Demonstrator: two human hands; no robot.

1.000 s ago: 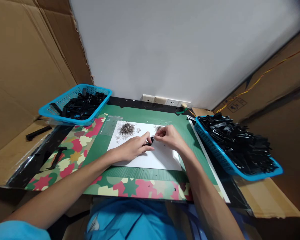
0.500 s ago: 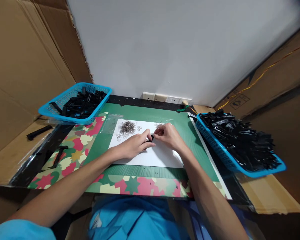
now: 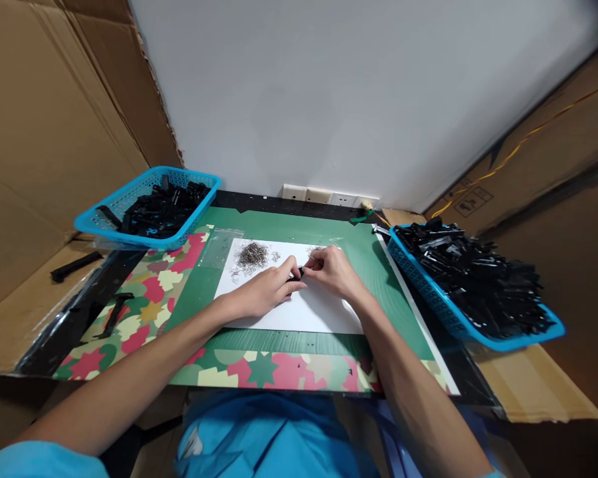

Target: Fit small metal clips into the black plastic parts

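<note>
Both of my hands meet over a white sheet on the green mat. My left hand pinches a small black plastic piece against the sheet, fingers curled round it. My right hand has its fingertips pressed together at the same piece from the right side. What the right fingertips grip is too small to make out. A heap of tiny metal springs lies on the sheet just beyond my left hand, and a smaller scatter of springs sits behind my right hand.
A blue basket of black parts stands at the back left; a fuller blue basket stands at the right. Loose black pieces lie on the camouflage mat and a long black piece on cardboard. Wall sockets run behind.
Both hands stay together on the small black piece, with only slight finger shifts. The view has drifted a little.
</note>
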